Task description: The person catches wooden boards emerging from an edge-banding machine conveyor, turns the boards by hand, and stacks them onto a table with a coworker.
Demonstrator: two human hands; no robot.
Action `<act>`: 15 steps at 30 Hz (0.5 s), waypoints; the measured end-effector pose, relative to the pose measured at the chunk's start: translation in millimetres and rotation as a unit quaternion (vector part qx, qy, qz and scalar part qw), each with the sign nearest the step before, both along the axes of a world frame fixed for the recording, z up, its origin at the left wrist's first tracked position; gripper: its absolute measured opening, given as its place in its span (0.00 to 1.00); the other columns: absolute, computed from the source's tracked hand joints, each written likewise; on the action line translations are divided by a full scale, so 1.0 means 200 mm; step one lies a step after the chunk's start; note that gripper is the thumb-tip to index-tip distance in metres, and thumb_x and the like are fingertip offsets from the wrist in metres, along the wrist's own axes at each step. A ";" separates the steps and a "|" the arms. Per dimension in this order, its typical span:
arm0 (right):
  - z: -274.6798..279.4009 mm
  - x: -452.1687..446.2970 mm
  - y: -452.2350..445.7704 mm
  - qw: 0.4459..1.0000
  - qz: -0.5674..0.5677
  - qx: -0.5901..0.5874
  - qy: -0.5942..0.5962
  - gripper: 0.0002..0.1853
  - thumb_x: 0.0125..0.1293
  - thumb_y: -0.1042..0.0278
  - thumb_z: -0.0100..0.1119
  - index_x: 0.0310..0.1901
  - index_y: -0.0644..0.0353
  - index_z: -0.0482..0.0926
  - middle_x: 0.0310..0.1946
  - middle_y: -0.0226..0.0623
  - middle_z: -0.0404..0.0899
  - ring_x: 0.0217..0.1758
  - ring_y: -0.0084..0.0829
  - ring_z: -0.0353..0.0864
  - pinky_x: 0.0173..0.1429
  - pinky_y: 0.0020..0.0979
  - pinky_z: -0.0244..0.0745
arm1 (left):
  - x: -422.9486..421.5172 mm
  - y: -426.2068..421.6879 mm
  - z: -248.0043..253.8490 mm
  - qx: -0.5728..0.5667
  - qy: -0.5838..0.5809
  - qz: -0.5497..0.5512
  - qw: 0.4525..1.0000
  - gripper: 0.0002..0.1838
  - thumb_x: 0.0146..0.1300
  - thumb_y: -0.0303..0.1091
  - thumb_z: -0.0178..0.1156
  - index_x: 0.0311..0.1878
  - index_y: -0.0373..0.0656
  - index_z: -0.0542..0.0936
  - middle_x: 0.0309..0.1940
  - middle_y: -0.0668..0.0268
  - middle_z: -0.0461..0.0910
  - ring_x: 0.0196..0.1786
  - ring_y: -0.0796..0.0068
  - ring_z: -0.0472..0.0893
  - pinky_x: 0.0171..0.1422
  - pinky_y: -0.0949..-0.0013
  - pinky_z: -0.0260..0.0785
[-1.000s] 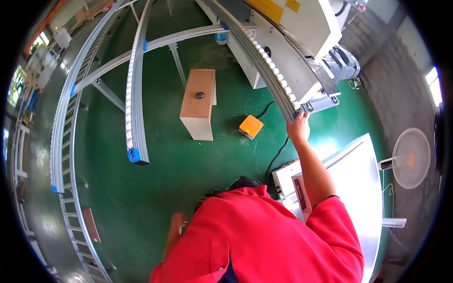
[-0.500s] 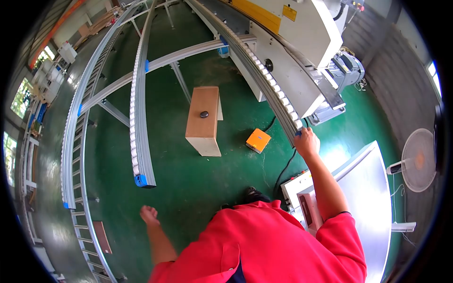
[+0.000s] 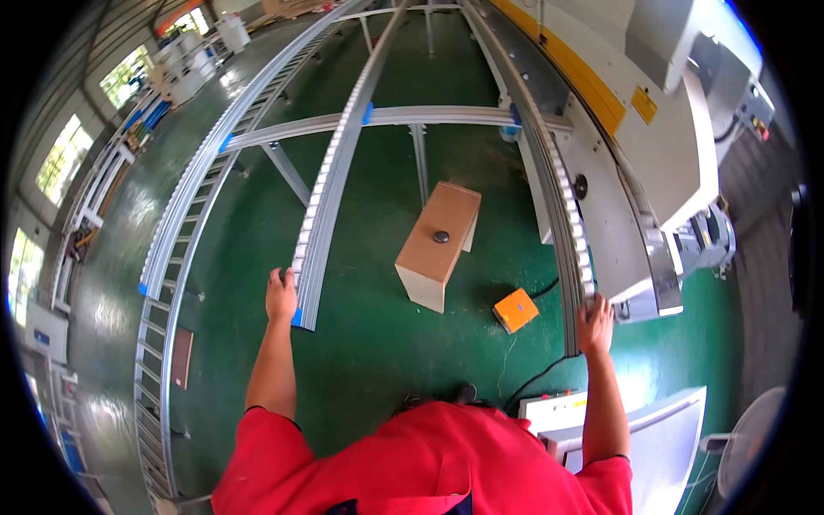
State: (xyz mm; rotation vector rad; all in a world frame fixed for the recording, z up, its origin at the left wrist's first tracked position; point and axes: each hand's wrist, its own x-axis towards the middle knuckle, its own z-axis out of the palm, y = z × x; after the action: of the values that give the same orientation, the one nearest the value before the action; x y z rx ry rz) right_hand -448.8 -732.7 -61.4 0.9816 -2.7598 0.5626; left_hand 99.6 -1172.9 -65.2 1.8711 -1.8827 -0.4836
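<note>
My left hand (image 3: 281,294) is at the near end of the middle roller rail (image 3: 322,232), against its left side. Its fingers point up and look slightly apart. The rail is grey metal with a row of white rollers and a blue end cap (image 3: 298,317). My right hand (image 3: 595,324) holds the near end of the right roller rail (image 3: 562,249), fingers curled over the top; the thumb side is partly hidden. Between the two rails stands a brown wooden box (image 3: 438,227) with a black knob on top.
An orange box (image 3: 516,311) with a black cable lies on the green floor (image 3: 378,369). A large white machine (image 3: 678,146) flanks the right rail. A crossbar (image 3: 412,117) joins the rails. Left is another roller rail (image 3: 193,184); a metal-topped unit (image 3: 657,429) stands at lower right.
My left hand has risen from low in the open space to the middle rail's end. My right hand stays at the right rail's end, its fingers shifted. The view has turned left.
</note>
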 end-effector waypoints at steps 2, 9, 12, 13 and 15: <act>0.10 0.04 -0.04 0.999 -0.017 0.017 -0.044 0.28 0.68 0.56 0.58 0.64 0.63 0.68 0.56 0.53 0.75 0.60 0.55 0.72 0.64 0.49 0.69 | -0.01 0.03 0.02 -0.006 -0.032 0.022 0.999 0.31 0.75 0.59 0.44 0.66 0.44 0.71 0.62 0.49 0.76 0.61 0.46 0.77 0.64 0.51 0.70; 0.03 0.02 -0.02 0.998 0.005 -0.037 -0.055 0.27 0.68 0.58 0.57 0.64 0.64 0.68 0.55 0.55 0.76 0.57 0.56 0.74 0.63 0.49 0.69 | -0.13 0.11 0.08 -0.016 -0.069 0.054 0.996 0.30 0.74 0.60 0.45 0.63 0.44 0.73 0.60 0.51 0.78 0.59 0.46 0.79 0.61 0.51 0.71; 0.01 0.00 0.01 0.998 0.014 -0.040 -0.056 0.25 0.69 0.58 0.56 0.63 0.64 0.69 0.54 0.54 0.76 0.57 0.56 0.74 0.61 0.49 0.69 | -0.08 0.08 0.02 -0.010 -0.038 0.046 0.998 0.29 0.74 0.60 0.45 0.60 0.43 0.75 0.57 0.53 0.80 0.56 0.48 0.80 0.59 0.52 0.72; 0.00 -0.01 0.00 0.997 0.016 -0.048 -0.053 0.25 0.70 0.58 0.56 0.62 0.64 0.69 0.54 0.54 0.76 0.56 0.56 0.74 0.61 0.49 0.70 | -0.08 0.06 0.02 -0.011 -0.035 0.047 0.998 0.29 0.74 0.59 0.46 0.59 0.43 0.75 0.56 0.53 0.81 0.56 0.48 0.80 0.59 0.52 0.72; 0.02 0.00 -0.01 0.994 0.011 -0.064 -0.084 0.23 0.70 0.58 0.55 0.61 0.64 0.70 0.53 0.54 0.76 0.56 0.56 0.74 0.60 0.49 0.70 | -0.07 0.06 0.01 -0.017 -0.032 0.047 0.998 0.27 0.74 0.58 0.46 0.56 0.43 0.76 0.54 0.54 0.81 0.55 0.49 0.81 0.57 0.52 0.72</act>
State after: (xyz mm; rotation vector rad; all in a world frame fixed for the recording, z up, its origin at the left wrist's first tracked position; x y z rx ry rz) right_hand -449.4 -735.2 -58.2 0.9800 -2.8161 0.8510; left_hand 84.9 -1161.7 -63.0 1.9637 -1.8225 -0.3640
